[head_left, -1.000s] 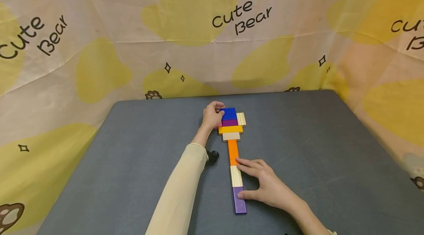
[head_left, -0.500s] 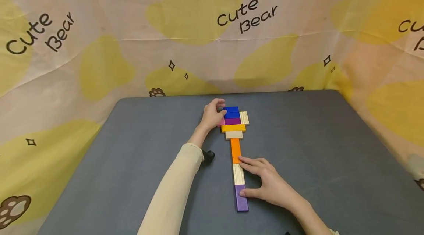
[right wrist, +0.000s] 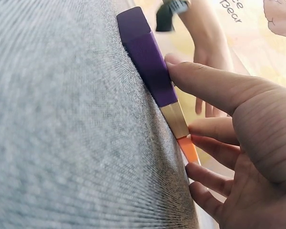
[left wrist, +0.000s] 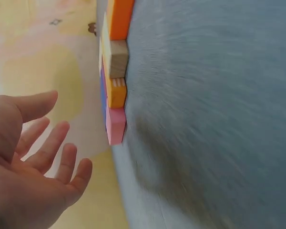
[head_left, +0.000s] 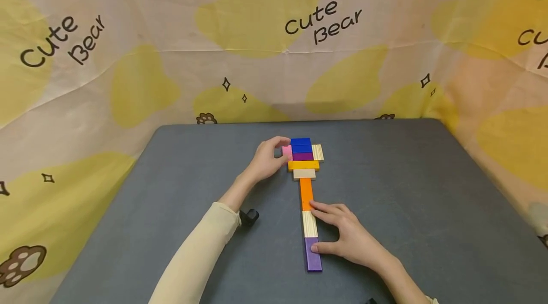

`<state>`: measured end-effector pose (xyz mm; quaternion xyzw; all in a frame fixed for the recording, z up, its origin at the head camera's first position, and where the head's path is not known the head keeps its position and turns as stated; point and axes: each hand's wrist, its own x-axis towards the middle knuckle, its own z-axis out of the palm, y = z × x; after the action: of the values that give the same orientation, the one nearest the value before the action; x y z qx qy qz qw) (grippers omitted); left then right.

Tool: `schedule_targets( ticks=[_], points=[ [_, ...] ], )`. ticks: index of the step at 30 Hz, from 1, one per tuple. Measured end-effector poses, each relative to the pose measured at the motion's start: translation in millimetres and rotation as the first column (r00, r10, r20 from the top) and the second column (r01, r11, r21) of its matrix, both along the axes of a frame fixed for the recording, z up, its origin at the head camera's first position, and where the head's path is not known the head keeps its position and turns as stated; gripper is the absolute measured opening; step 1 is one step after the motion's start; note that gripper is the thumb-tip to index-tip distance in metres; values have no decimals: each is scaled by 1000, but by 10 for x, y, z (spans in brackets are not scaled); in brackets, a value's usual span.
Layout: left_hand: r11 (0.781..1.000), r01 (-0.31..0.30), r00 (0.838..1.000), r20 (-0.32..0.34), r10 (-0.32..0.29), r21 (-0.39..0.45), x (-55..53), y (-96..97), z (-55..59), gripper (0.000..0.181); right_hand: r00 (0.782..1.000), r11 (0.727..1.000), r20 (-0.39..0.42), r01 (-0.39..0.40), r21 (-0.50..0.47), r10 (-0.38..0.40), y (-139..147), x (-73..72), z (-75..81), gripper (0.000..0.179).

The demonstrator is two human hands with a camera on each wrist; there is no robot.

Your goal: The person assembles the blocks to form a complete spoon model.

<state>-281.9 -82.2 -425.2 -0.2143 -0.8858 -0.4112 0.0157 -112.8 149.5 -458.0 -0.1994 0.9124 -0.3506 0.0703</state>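
Observation:
Wooden blocks lie flat in one connected figure. My left hand [head_left: 266, 159] is beside the pink block [head_left: 287, 153] at its far left; the left wrist view shows this hand [left wrist: 43, 157] lifted clear, fingers spread, holding nothing. Two blue blocks [head_left: 301, 145] and a dark purple block [head_left: 303, 156] lie right of the pink one. Below them come a yellow block [head_left: 303, 165] and a beige block [head_left: 304, 174]. My right hand [head_left: 353, 235] rests along the stem: its thumb touches the purple block [head_left: 314, 259], and its fingertips touch the orange block [head_left: 306, 192] near the pale striped block [head_left: 310, 224].
Another pale striped block [head_left: 318, 152] adjoins the blue blocks on the right. The grey table [head_left: 411, 190] extends on both sides of the figure. Behind it hangs a yellow patterned cloth [head_left: 257, 23]. A black wrist camera [head_left: 249, 217] sits under the left wrist.
My left hand has drawn back left and toward me from the blue blocks, uncovering the pink block. The right hand stays at the stem. The head view has shifted slightly.

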Motion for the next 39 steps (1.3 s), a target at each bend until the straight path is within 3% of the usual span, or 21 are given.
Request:
schedule_targets(
  ticks=[5,12,23,28,34,39],
  points=[
    [998,39,999,0,-39,-58,283,-243,24,45,1000,1000,-13,-3,-2,3,-8,2,-9,82],
    [998,11,1000,3,-11,-60,601,-591,54,44,1000,1000,-1,4,-3,-4,-2,3,-1,83],
    [1000,-2,999,44,1,9,956,-900,90,44,1000,1000,-25,-14,-11,14,13,28,7,81],
    [998,-21,998,67,18,54,1081,-958,133,43,1000,1000,-23,-8,-2,8,-18,25,14,81],
    [983,-35,994,110,15,180,1255,-1003,158,43,1000,999,-23,-21,30,21,-28,30,10,80],
    [981,-78,990,131,55,176,1338,-1009,143,39,998,999,-44,-33,33,34,-17,37,10,79]
  ],
)
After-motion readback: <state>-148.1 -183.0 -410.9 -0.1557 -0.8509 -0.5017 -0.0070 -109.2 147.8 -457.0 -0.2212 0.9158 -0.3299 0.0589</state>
